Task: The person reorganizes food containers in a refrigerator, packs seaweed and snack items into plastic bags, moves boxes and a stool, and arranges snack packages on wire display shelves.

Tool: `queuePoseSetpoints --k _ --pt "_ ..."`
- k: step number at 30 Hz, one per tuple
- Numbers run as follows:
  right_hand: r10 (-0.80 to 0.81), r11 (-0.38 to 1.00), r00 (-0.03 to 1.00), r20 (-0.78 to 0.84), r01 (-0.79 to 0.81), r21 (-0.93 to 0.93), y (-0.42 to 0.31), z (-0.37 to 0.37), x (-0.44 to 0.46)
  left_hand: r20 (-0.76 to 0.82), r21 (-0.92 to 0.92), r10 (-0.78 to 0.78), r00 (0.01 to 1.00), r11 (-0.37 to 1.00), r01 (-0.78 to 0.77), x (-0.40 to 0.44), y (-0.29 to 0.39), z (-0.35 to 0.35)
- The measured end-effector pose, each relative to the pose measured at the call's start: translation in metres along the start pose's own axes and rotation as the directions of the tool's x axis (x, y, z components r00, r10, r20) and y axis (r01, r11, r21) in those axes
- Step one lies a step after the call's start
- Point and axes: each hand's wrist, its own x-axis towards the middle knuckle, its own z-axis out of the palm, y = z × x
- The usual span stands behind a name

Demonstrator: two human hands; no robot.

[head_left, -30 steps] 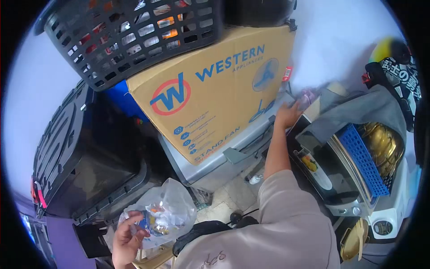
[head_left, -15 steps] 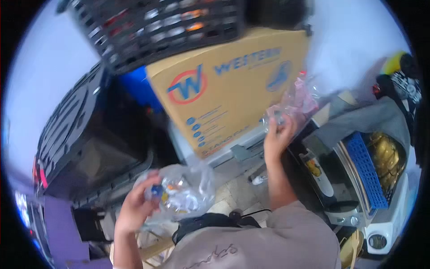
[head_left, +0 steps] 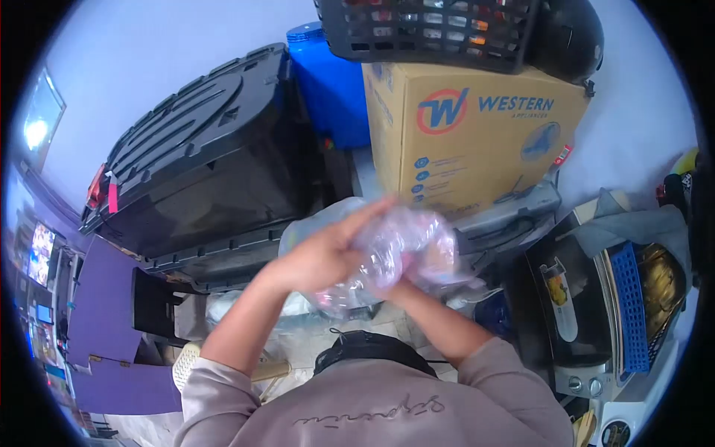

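It's a crinkled clear plastic bag (head_left: 406,242), centre of the frame! Left hand (head_left: 320,257) stretches an index finger along its top, right hand (head_left: 401,289) half hidden beneath; can't tell whether either's fingers grip.

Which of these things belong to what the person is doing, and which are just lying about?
Seemingly in use:
- crumpled clear plastic, at both hands: left hand, right hand partly hidden
- translucent bag, beside the left hand

Seemingly just lying about:
- Western box
- black basket on it
- blue drum
- black lidded bin
- blue basket
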Motion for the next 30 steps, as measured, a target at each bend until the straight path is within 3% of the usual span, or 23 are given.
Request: queuePoseSetpoints --k 1,3,6,8,10,12,13,14,15,16,18,19,23,25,28,30 --pt "0.069 0.995 0.997 0.037 -0.071 0.07 0.017 0.009 0.008 0.078 -0.021 -0.099 0.992 0.995 0.101 -0.007 0.017 0.003" --pt "0.183 0.95 0.975 0.127 -0.209 0.23 0.04 0.025 0.022 0.179 0.138 -0.117 0.977 0.986 0.093 -0.019 0.021 0.009" --pt "0.29 0.828 0.923 0.252 -0.374 0.418 0.06 0.041 0.04 0.155 0.164 -0.056 0.986 0.986 0.03 -0.051 0.009 0.04" --pt "0.315 0.779 0.904 0.29 -0.421 0.464 0.07 0.046 0.049 0.297 0.16 -0.316 0.901 0.947 0.279 -0.073 0.023 0.044" --pt "0.298 0.8 0.913 0.28 -0.399 0.449 0.072 0.046 0.054 0.255 0.134 -0.288 0.923 0.956 0.262 -0.102 0.011 0.042" --pt "0.107 0.974 0.987 0.123 -0.128 0.185 0.069 0.043 0.055 -0.097 0.2 -0.101 0.99 0.973 0.119 -0.134 -0.017 0.033" --pt "-0.008 1.0 0.998 0.069 0.006 0.03 0.067 0.042 0.053 -0.215 0.147 -0.271 0.938 0.941 0.306 -0.148 -0.025 0.027" --pt "-0.134 0.982 0.99 0.034 0.138 -0.13 0.064 0.041 0.051 -0.229 0.142 -0.271 0.935 0.941 0.307 -0.164 -0.035 0.021" --pt "-0.266 0.921 0.964 0.018 0.26 -0.289 0.058 0.041 0.051 -0.202 0.117 -0.393 0.897 0.9 0.42 -0.18 -0.048 0.018" --pt "-0.36 0.363 0.928 0.099 0.237 -0.901 -0.002 0.045 0.047 -0.169 0.097 -0.505 0.846 0.846 0.525 -0.193 -0.055 0.019" --pt "-0.43 0.179 0.89 0.153 0.25 -0.952 -0.032 0.062 0.042 0.026 0.074 -0.407 0.913 0.912 0.404 -0.219 -0.04 0.033" --pt "-0.41 0.157 0.891 0.195 0.279 -0.947 -0.032 0.075 0.04 0.005 0.021 -0.316 0.949 0.949 0.316 -0.223 -0.025 0.039" --pt "-0.096 0.281 0.924 0.37 0.382 -0.881 0.018 0.131 0.024 -0.01 0.037 -0.191 0.982 0.981 0.191 -0.23 0.0 0.028" --pt "0.054 0.307 0.899 0.434 0.398 -0.864 0.04 0.153 0.015 -0.042 0.027 -0.011 0.999 1.0 0.012 -0.236 -0.018 0.02" --pt "0.234 0.32 0.834 0.5 0.42 -0.849 0.07 0.178 0.009 -0.237 -0.223 -0.117 0.964 0.973 0.064 -0.246 -0.047 0.001" --pt "0.327 0.315 0.776 0.539 0.448 -0.837 0.089 0.193 0.004 -0.434 -0.311 -0.214 0.875 0.947 0.078 -0.249 -0.062 -0.01"
